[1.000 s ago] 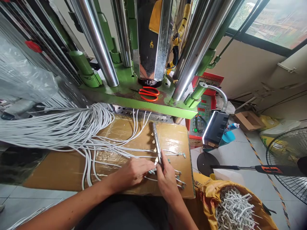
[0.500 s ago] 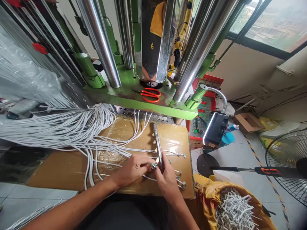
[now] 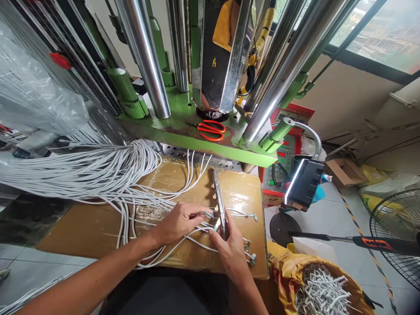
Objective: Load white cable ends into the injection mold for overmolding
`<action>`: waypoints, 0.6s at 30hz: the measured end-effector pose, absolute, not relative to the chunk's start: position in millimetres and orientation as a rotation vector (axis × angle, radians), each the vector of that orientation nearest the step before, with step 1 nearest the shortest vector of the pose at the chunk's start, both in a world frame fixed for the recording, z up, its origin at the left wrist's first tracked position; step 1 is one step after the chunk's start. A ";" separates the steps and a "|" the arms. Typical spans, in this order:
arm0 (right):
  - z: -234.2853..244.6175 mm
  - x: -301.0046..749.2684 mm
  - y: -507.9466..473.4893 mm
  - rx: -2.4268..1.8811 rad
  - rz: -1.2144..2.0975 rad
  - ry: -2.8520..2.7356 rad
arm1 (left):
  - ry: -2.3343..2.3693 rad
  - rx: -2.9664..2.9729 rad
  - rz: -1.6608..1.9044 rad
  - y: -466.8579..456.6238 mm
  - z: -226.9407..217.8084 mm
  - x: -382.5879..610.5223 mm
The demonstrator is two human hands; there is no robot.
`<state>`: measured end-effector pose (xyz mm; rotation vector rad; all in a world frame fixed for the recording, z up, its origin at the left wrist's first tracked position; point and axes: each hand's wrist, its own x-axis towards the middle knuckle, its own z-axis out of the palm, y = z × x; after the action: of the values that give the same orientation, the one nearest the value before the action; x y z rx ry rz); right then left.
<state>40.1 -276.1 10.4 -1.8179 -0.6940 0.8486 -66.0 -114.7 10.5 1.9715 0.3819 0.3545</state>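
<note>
My left hand pinches a white cable just behind its small pale-green connector, to the left of a narrow metal bar. My right hand is closed around the near end of that metal bar, which stands on edge with several small gold-coloured pieces along its left side. At the bar's near end, by my right thumb, sits another pale-green cable end; its white cable runs left under my left hand. More connector-tipped cables lie to the right, partly behind my right hand.
Bundled white cables cover the left of the brown cardboard. Behind it stands a green press with orange-handled scissors on its ledge. At right are a lamp, a fan and a sack of cable scraps.
My left hand has let go of the connector at the bar's near end and now pinches another cable, slightly higher. The first connector stays at the bar, and its cable now curves below my left hand.
</note>
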 end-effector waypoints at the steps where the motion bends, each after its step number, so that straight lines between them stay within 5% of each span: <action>1: 10.1 40.5 -276.0 -1.815 0.842 -0.695 | 0.297 2.048 0.380 -113.1 9.6 -65.9; 18: 8.2 44.0 -275.5 -1.802 0.745 -0.770 | -0.064 2.393 0.544 -112.0 -0.4 -56.8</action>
<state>44.0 -275.5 8.2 -1.8022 -0.7704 0.7455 -56.8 -112.0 -0.4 2.3929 -0.0637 0.5444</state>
